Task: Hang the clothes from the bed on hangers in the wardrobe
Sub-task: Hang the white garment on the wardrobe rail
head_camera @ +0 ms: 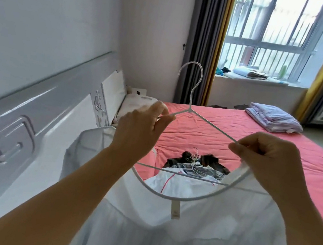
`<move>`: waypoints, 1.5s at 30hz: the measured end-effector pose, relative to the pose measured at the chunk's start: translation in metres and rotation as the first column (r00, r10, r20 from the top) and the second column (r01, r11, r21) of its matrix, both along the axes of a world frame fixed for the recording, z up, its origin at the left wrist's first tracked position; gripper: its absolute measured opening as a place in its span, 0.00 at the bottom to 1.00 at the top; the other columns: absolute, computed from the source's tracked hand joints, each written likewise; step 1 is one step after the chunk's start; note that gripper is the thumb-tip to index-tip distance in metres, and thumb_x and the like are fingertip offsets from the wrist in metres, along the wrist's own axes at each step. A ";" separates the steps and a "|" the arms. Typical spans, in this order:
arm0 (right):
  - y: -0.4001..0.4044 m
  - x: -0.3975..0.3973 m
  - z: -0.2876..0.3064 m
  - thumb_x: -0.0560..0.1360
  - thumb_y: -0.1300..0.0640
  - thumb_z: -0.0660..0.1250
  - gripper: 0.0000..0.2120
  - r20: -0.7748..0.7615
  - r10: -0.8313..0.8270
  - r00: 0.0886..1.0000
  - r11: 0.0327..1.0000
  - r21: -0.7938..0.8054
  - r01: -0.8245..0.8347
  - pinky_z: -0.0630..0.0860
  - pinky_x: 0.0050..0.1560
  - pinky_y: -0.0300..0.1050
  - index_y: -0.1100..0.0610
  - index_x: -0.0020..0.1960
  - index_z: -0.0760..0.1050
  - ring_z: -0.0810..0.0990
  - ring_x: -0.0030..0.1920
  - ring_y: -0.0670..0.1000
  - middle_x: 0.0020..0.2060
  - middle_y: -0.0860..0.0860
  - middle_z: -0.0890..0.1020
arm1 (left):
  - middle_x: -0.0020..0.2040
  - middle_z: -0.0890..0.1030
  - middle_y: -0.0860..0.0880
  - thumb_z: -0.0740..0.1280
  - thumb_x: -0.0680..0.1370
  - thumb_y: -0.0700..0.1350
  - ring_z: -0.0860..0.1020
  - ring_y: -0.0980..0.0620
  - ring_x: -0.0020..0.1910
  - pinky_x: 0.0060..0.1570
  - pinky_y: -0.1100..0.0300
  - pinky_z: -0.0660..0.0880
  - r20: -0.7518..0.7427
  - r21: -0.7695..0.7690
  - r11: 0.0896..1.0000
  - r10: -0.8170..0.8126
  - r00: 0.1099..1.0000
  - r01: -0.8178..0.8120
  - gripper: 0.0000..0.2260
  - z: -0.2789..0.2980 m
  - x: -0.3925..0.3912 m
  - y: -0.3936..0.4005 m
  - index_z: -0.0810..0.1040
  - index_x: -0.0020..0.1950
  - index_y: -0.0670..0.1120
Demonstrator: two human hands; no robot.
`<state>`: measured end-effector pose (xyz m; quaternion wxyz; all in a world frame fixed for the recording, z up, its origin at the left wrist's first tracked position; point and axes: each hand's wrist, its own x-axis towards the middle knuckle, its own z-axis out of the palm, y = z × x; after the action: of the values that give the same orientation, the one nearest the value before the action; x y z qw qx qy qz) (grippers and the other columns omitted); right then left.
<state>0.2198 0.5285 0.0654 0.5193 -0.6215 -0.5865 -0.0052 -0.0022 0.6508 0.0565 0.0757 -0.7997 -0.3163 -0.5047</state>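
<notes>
I hold a thin white wire hanger upright above the bed, its hook pointing up. My left hand pinches the hanger's left arm together with the shoulder of a white garment. My right hand pinches the right arm and the garment's neckline. The garment hangs down towards me with its neck opening spread wide and a label at the collar. Below it, on the pink bed, lies a pile of clothes, dark and white, with several wire hangers on top.
A white padded headboard runs along the left. Folded lilac bedding lies at the bed's far corner. A barred window with grey and yellow curtains is behind. White pillows sit by the headboard.
</notes>
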 end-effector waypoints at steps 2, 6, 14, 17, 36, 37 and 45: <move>0.027 0.025 -0.001 0.65 0.56 0.77 0.08 0.007 -0.023 1.000 1.000 -0.001 0.023 0.63 0.28 0.31 0.52 0.33 0.78 0.70 0.28 0.45 0.25 0.53 0.76 | 0.34 0.80 0.48 0.54 0.77 0.62 0.79 0.46 0.31 0.32 0.53 0.77 0.005 -0.037 0.999 -0.012 1.000 0.012 0.22 -0.002 0.026 0.026 0.76 0.45 0.45; 0.093 0.083 -0.011 0.65 0.56 0.77 0.07 -0.017 -0.038 0.999 0.999 -0.028 0.037 0.63 0.27 0.30 0.53 0.34 0.79 0.70 0.25 0.42 0.25 0.51 0.76 | 0.34 0.79 0.48 0.59 0.76 0.60 0.78 0.48 0.31 0.32 0.57 0.76 0.018 -0.081 0.996 -0.037 0.999 0.038 0.20 -0.014 0.085 0.095 0.77 0.43 0.44; 0.263 0.211 -0.128 0.67 0.48 0.74 0.16 -0.049 -0.248 0.967 0.931 -0.289 0.224 0.67 0.35 0.45 0.51 0.27 0.72 0.71 0.29 0.49 0.22 0.46 0.71 | 0.37 0.77 0.49 0.64 0.78 0.54 0.76 0.47 0.37 0.32 0.60 0.62 -0.157 -0.372 0.922 0.050 0.986 -0.106 0.13 -0.118 0.218 0.248 0.78 0.43 0.44; 0.313 0.243 -0.195 0.67 0.47 0.74 0.16 -0.130 -0.275 0.953 0.879 -0.436 0.194 0.66 0.41 0.48 0.53 0.28 0.73 0.72 0.31 0.50 0.21 0.45 0.71 | 0.47 0.79 0.46 0.62 0.79 0.49 0.77 0.43 0.47 0.38 0.57 0.64 -0.254 -0.541 0.818 0.063 0.965 -0.196 0.09 -0.177 0.251 0.289 0.79 0.50 0.46; 0.469 0.317 -0.485 0.72 0.51 0.69 0.08 -0.228 -0.391 0.892 0.613 -0.787 0.067 0.52 0.43 0.45 0.51 0.37 0.73 0.75 0.40 0.46 0.31 0.43 0.75 | 0.78 0.40 0.49 0.54 0.82 0.51 0.44 0.50 0.77 0.73 0.54 0.46 -0.745 -0.647 0.472 -0.225 0.628 -0.598 0.27 -0.440 0.306 0.393 0.46 0.78 0.50; 0.470 0.317 -0.493 0.72 0.51 0.68 0.06 -0.210 -0.382 0.900 0.599 -0.798 0.069 0.53 0.45 0.45 0.52 0.39 0.74 0.76 0.43 0.48 0.33 0.43 0.76 | 0.78 0.41 0.49 0.54 0.82 0.51 0.45 0.50 0.77 0.73 0.54 0.47 -0.747 -0.649 0.465 -0.237 0.621 -0.602 0.27 -0.448 0.305 0.394 0.47 0.77 0.50; 0.442 0.304 -0.525 0.70 0.59 0.71 0.09 -0.066 -0.239 0.969 0.677 -0.726 0.118 0.61 0.56 0.50 0.57 0.50 0.79 0.74 0.55 0.56 0.49 0.52 0.80 | 0.76 0.58 0.49 0.59 0.80 0.49 0.58 0.51 0.74 0.69 0.60 0.55 -0.689 -0.706 0.425 -0.227 0.689 -0.566 0.21 -0.471 0.287 0.378 0.63 0.73 0.49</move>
<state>0.5242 0.9703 -0.4601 0.2769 -0.8273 -0.4358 0.2214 0.2847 1.0287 -0.4150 -0.1859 -0.7985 -0.5644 0.0960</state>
